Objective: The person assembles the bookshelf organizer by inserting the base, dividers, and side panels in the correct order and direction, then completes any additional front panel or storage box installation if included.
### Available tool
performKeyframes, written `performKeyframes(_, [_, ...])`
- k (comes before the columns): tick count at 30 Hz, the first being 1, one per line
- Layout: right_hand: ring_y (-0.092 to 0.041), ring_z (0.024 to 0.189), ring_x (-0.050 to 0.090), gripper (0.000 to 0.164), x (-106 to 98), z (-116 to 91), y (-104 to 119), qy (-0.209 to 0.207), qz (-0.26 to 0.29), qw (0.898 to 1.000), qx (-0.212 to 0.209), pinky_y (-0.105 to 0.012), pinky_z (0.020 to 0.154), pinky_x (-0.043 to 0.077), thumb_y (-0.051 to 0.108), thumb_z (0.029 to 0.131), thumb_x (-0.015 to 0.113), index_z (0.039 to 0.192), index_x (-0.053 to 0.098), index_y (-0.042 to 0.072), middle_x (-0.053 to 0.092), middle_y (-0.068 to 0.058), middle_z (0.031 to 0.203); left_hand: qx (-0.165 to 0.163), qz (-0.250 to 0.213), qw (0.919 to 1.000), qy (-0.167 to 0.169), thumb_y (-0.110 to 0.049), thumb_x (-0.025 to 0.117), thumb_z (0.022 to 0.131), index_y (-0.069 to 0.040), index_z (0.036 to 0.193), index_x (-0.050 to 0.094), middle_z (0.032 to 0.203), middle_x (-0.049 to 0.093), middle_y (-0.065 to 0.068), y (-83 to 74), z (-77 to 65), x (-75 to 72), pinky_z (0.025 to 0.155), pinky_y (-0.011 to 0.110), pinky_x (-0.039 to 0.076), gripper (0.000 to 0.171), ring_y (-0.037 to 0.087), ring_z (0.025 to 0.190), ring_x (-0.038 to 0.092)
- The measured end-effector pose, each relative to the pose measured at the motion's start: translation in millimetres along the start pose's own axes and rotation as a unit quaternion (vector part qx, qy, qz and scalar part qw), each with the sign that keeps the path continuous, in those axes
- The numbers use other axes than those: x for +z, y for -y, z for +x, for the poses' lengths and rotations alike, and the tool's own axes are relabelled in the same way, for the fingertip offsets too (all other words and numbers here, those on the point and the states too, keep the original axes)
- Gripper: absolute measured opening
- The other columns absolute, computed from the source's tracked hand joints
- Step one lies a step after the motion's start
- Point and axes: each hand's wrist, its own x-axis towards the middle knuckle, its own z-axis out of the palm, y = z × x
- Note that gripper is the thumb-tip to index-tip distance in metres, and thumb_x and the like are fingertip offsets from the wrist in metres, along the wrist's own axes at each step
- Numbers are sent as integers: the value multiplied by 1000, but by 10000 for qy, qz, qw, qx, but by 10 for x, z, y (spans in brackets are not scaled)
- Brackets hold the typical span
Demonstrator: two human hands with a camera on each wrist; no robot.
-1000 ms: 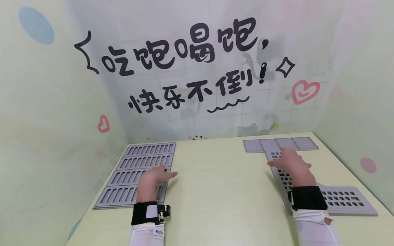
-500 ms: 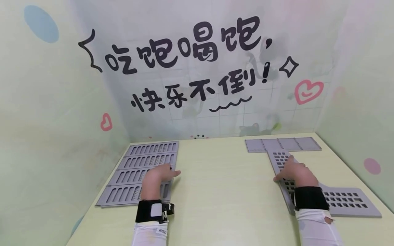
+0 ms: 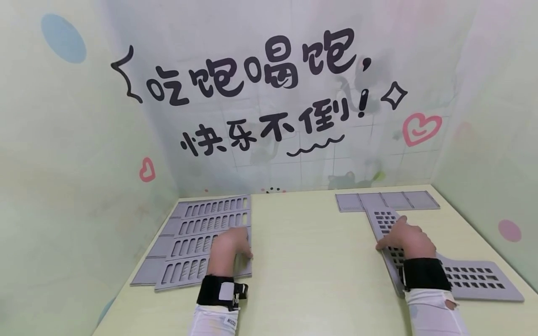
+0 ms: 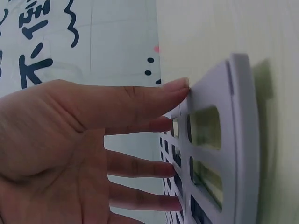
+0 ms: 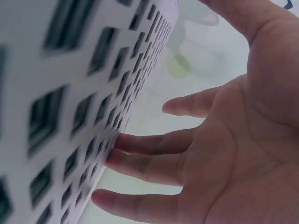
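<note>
My left hand is on the right part of a grey slotted panel at the left of the table. In the left wrist view, the thumb touches the panel's edge, and straight fingertips touch its slotted face. A plain grey panel shows from beneath its left side. At the right, my right hand is over an angled grey plate with small square holes. The right wrist view shows extended fingers, with some fingertips touching that plate.
A plain grey strip in several sections lies at the back right, meeting the holed plate's far end. Pale table surface lies between the two groups. Printed cloth walls stand at the back and both sides.
The slotted panel has slid right with my left hand, baring the plain panel at its left. My right hand has lowered onto the holed plate and moved slightly nearer me.
</note>
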Motion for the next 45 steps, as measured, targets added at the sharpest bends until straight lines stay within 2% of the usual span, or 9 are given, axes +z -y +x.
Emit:
performKeyframes(5, [-80,135,24,136,-63,-62,-9,-218,37,9996,-150,-90,107,31,48,83,85,160,-8,-17,13,-65,145,93,398,9992,46,-21,93,79,-7,82,61,82,61,6,-166,-2,59,69,36,53,35,22,77,57])
performKeyframes(14, [-81,140,8,135,-256,-188,69,-717,286,9970,-55,-92,108,24,47,88,79,158,-18,-17,-2,-63,149,247,913,9955,70,-34,94,80,-8,81,63,94,66,11,-510,21,215,81,42,57,40,23,81,58])
performKeyframes(20, [-80,142,2,138,-366,-281,97,-1146,467,9920,-237,-95,103,20,49,89,77,155,-23,-19,-8,-62,151,418,1225,9916,48,-40,92,82,-6,94,68,106,71,15,-706,2,312,93,45,60,44,25,93,64])
performKeyframes(26, [-76,142,8,146,-444,-338,180,-2004,722,9759,-469,-93,104,21,60,86,77,156,-25,-17,-4,-60,154,656,1366,9884,-61,-45,90,84,-5,118,71,119,71,21,-916,-77,403,97,48,59,56,34,110,67])
performKeyframes(31, [-65,140,16,153,-438,-319,254,-2737,1485,9457,-933,-81,111,31,72,83,78,160,-34,1,-4,-49,159,786,1488,9856,-184,-50,86,87,-6,131,68,129,69,23,-1042,-151,465,99,49,59,65,41,117,67])
performKeyframes(34, [-60,140,17,153,-405,-265,286,-2888,1961,9304,-1118,-76,111,38,70,82,81,162,-35,9,-4,-39,162,815,1562,9842,-167,-52,84,88,-8,135,66,133,68,23,-1098,-175,491,99,48,59,67,41,121,65])
performKeyframes(36, [-58,143,16,152,-367,-221,303,-2885,2141,9262,-1143,-76,111,39,67,82,83,163,-33,11,-5,-35,163,850,1586,9835,-167,-54,83,89,-9,136,66,132,68,22,-1133,-182,513,98,47,59,67,40,121,65])
performKeyframes(41, [-57,146,14,146,-259,-109,317,-2857,2240,9245,-1163,-76,113,39,57,82,86,164,-25,9,-6,-32,164,1002,1523,9831,-139,-55,83,88,-10,131,69,128,69,19,-1210,-195,553,92,47,60,64,38,116,65])
performKeyframes(45, [-57,144,15,144,-242,-70,307,-2849,2024,9294,-1185,-75,113,39,57,83,87,163,-21,4,0,-37,162,1022,1481,9836,-124,-56,85,86,-12,127,70,126,68,18,-1233,-203,555,92,47,59,62,37,113,65])
